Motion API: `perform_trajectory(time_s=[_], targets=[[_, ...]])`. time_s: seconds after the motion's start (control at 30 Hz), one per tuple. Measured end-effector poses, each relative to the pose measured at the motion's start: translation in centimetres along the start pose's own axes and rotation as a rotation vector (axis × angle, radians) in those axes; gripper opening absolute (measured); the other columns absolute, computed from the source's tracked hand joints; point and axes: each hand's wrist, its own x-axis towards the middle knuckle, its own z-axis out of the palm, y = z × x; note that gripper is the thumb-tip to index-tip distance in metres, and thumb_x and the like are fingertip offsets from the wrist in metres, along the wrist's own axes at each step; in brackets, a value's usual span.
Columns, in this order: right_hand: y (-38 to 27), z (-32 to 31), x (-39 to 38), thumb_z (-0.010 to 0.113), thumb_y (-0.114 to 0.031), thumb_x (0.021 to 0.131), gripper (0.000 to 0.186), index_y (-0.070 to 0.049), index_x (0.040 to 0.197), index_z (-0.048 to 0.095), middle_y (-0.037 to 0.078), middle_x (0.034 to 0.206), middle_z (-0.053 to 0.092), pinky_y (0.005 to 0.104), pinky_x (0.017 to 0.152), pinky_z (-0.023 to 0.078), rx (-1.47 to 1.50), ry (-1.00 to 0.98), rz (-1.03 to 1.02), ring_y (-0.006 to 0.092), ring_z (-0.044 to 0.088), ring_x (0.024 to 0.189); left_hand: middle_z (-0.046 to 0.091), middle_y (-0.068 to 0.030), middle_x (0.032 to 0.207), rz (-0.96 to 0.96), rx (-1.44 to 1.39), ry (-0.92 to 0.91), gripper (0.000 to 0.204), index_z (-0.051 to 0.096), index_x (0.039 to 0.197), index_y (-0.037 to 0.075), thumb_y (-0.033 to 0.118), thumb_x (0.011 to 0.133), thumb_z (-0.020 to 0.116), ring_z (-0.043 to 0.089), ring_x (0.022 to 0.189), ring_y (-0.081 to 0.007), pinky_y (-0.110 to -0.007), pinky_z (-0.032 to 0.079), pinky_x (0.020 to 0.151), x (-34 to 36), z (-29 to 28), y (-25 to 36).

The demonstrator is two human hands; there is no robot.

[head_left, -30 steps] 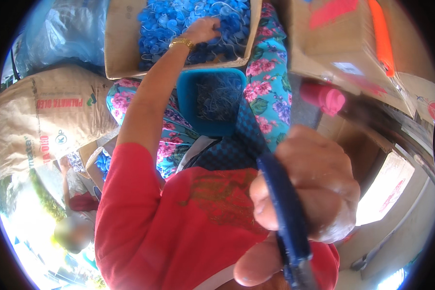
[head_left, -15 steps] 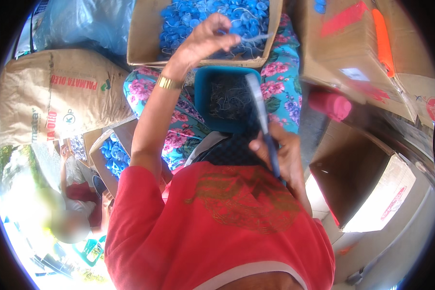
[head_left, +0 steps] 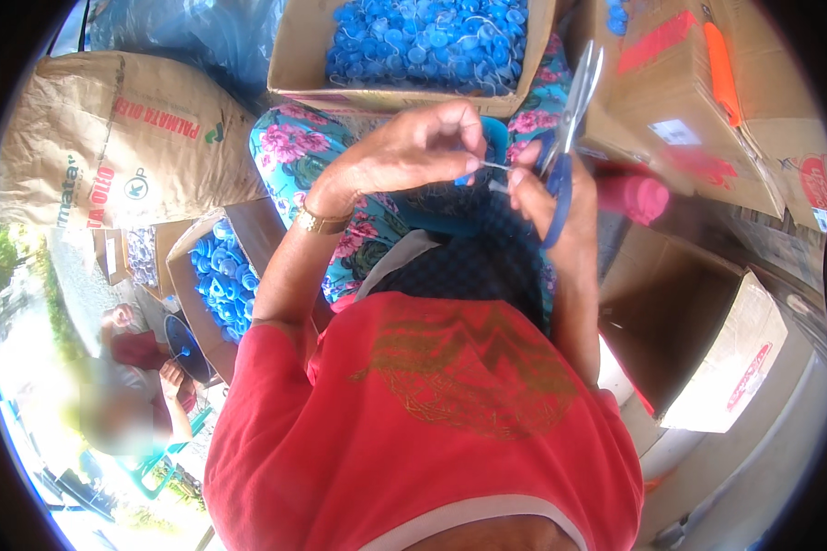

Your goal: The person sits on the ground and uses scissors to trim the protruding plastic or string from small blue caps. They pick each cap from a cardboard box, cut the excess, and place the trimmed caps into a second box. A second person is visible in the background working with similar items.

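My left hand [head_left: 413, 151] pinches a small blue plastic piece [head_left: 464, 179] between thumb and fingertips, partly hidden by them. A thin pale strand [head_left: 496, 166] runs from it to the fingertips of my right hand [head_left: 570, 207]. That hand also holds a pair of scissors [head_left: 574, 115] with blue handles, its blades pointing up and slightly apart, clear of the strand. Below both hands, between my knees, stands a teal bucket [head_left: 497, 138], mostly covered by them. Just beyond sits a cardboard box [head_left: 294, 60] full of blue plastic pieces [head_left: 423, 41] with pale strands.
To the left lie a brown paper sack [head_left: 156, 138] and a box of larger blue pieces [head_left: 220, 275]. Another person [head_left: 142, 349] sits farther left. On the right stand cardboard boxes [head_left: 689, 83], an open carton [head_left: 735, 367] and a pink object [head_left: 639, 197].
My left hand has come down and right from over the box of blue pieces. My right hand has risen with the scissors to meet it, and the strand is now between them.
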Motion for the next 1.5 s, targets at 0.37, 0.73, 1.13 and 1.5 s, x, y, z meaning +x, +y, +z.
perform_trajectory(time_s=[0.37,0.73,1.13,1.5], targets=[[0.3,-0.6,-1.9,0.073,-0.022,0.076,0.029,-0.002,0.087,0.056,0.003,0.071,0.054,0.0274,0.058,0.042,-0.278,0.050,-0.186,0.0114,0.050,0.064,0.059,-0.0141,0.111,0.179,-0.256,0.142,0.040,0.057,0.112,-0.007,0.026,0.095,0.043,0.054,0.086,-0.0175,-0.029,0.046,0.071,-1.6,1.7,-1.3],[1.6,-0.4,-6.1,0.070,-0.039,0.080,0.042,-0.002,0.074,0.051,0.005,0.061,0.048,0.0306,0.054,0.039,-0.340,-0.226,0.103,0.0134,0.044,0.059,0.060,-0.0163,0.107,0.212,-0.538,0.085,0.045,0.055,0.118,-0.008,0.029,0.095,0.043,0.049,0.062,-0.0127,-0.029,0.046,0.074,-0.7,2.2,-1.5],[0.3,0.5,-6.0,0.068,-0.040,0.083,0.043,-0.004,0.067,0.051,0.000,0.053,0.046,0.0260,0.044,0.034,-0.187,-0.231,0.182,0.0077,0.044,0.049,0.060,-0.0188,0.107,0.166,-0.596,0.054,0.044,0.057,0.112,-0.008,0.031,0.096,0.046,0.047,0.067,-0.0118,-0.022,0.039,0.057,-1.1,2.5,-1.6],[0.1,0.7,-6.3,0.067,-0.044,0.083,0.046,-0.005,0.064,0.052,-0.003,0.052,0.044,0.0251,0.040,0.030,-0.159,-0.236,0.268,0.0064,0.042,0.046,0.060,-0.0102,0.096,0.148,-0.505,0.083,0.047,0.060,0.109,-0.005,0.039,0.095,0.048,0.042,0.065,-0.0097,-0.022,0.036,0.057,-1.6,2.5,-2.1]])
